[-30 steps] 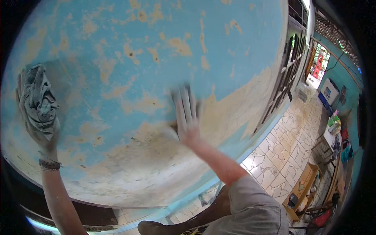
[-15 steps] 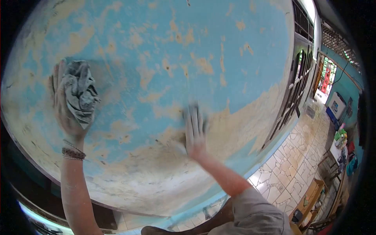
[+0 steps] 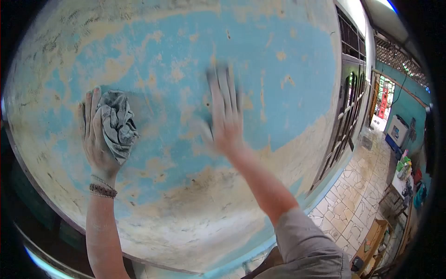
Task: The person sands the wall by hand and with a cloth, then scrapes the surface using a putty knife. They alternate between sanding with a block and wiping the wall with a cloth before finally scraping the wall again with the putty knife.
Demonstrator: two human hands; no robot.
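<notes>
Fingers (image 3: pixel 90 104) of the left hand (image 3: pixel 100 139) are stretching almost straight up the wall (image 3: pixel 288 60), while the thumb side of the palm is pinning a crumpled grey rag (image 3: pixel 118 125) against the peeling blue paint. The rag is bulging out just to the right of those fingers, touching both hand and wall. A beaded bracelet (image 3: pixel 102 189) is sitting on that wrist.

The right hand (image 3: pixel 225 121) is pressing flat on the wall well to the right of the rag, its fingers (image 3: pixel 222 86) lying spread and extended. Motion blur is smearing them, so whether anything thin is lying under the palm cannot be told. A grey sleeve (image 3: pixel 309 242) is covering the upper arm.

As a judgement, the rag is looking only loosely caught: with the left fingers lying open rather than curling round it, it could be slipping free and dropping to the tiled floor (image 3: pixel 353 209). Flaking paint under the bare right palm could be scraping skin or shedding dust toward the face.
</notes>
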